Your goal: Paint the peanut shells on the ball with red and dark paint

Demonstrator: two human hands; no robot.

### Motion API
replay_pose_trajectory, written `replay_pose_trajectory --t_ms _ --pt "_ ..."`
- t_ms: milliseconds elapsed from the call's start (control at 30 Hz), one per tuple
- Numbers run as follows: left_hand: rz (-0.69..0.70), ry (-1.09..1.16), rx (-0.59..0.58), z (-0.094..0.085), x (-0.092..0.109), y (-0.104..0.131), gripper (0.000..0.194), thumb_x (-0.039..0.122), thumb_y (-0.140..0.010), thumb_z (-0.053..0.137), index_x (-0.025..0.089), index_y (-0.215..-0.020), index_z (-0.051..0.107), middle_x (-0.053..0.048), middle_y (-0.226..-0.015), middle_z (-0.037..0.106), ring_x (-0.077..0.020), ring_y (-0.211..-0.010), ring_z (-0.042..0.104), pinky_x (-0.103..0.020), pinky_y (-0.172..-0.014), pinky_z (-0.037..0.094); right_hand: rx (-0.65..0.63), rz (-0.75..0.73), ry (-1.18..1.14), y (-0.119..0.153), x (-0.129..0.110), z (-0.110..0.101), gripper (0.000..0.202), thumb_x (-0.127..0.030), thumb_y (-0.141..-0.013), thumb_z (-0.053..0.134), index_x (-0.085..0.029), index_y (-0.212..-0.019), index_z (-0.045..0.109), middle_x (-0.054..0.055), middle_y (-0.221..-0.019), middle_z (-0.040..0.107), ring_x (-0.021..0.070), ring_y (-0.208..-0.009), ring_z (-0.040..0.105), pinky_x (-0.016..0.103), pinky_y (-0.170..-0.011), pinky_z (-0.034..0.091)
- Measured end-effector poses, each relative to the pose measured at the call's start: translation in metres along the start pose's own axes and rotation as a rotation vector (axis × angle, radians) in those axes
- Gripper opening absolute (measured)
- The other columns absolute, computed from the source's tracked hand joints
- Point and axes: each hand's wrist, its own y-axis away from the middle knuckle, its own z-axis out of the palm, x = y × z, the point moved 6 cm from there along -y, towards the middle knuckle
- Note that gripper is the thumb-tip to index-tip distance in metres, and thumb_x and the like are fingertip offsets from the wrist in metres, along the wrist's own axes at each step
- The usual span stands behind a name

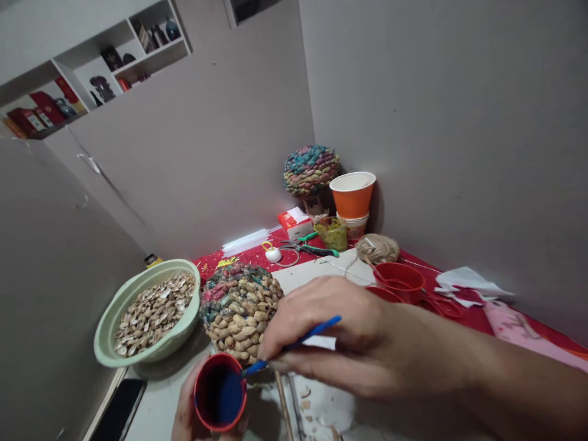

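Observation:
My left hand (184,401) is closed around a small red cup (198,392), tilted so its opening faces me. Dark blue paint (229,395) lies inside it. Pinched in my right hand (340,327) is a blue paintbrush (324,326), its tip at the cup's right rim. Just behind the cup stands a dome covered in peanut shells (241,306). Its upper left is painted red, blue and dark green, while the front and right shells are bare. What holds the dome up is mostly hidden by my hands and the cup.
A pale green basin (103,343) of shells stands left, by a phone (120,407). Behind are pliers (316,250), white sticks (245,242), a twine ball (377,248), orange paper cups (353,199) and a finished-looking colourful dome (310,171). Red cups (404,278) sit beyond my right wrist.

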Motion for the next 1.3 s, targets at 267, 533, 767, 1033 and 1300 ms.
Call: replay_pose_trajectory --t_ms 267,533,767,1033,1300 --pt "0.112 0.01 -0.081 0.001 0.009 -0.003 0.051 0.046 -0.073 0.084 0.02 -0.114 0.071 -0.01 -0.105 0.079 -0.0285 -0.095 0.076 -0.037 -0.085 0.062 -0.219 -0.019 0.114 -0.003 0.015 0.056 0.007 -0.013 -0.093 0.064 -0.014 -0.096 0.07 0.004 -0.084 0.077 0.0134 -0.077 0.067 0.025 -0.078 0.051" --pt "0.189 0.036 -0.097 -0.002 -0.005 -0.001 0.052 0.053 -0.075 0.079 0.022 -0.116 0.071 -0.01 -0.107 0.078 -0.0296 -0.099 0.074 -0.039 -0.089 0.06 -0.233 -0.019 0.131 0.001 0.016 0.063 0.01 -0.011 -0.092 0.063 -0.012 -0.098 0.07 0.006 -0.085 0.076 0.0151 -0.078 0.067 0.028 -0.076 0.049" --pt "0.18 0.038 -0.012 0.0 -0.009 0.004 0.058 0.054 -0.077 0.077 0.024 -0.125 0.066 -0.008 -0.114 0.077 -0.0235 -0.101 0.073 -0.03 -0.092 0.056 -0.105 0.023 0.083 0.0 0.008 0.044 0.012 -0.017 -0.098 0.057 -0.015 -0.097 0.069 0.005 -0.082 0.074 0.0135 -0.077 0.065 0.027 -0.074 0.052" --pt "-0.027 0.164 -0.018 0.0 -0.02 0.003 0.063 0.06 -0.071 0.079 0.024 -0.123 0.069 -0.008 -0.118 0.076 -0.0233 -0.109 0.071 -0.026 -0.097 0.053 0.202 0.094 0.063 0.004 0.021 0.008 0.012 -0.013 -0.089 0.069 -0.023 -0.095 0.071 0.001 -0.081 0.077 0.0151 -0.073 0.073 0.024 -0.066 0.06" --pt "-0.017 0.119 0.005 0.0 -0.027 0.008 0.062 0.06 -0.074 0.077 0.022 -0.122 0.07 -0.011 -0.116 0.076 -0.0248 -0.107 0.072 -0.028 -0.095 0.057 0.476 0.161 0.37 0.007 0.035 -0.014 0.007 -0.021 -0.087 0.071 -0.025 -0.084 0.075 0.001 -0.076 0.077 0.0173 -0.068 0.073 0.026 -0.066 0.061"
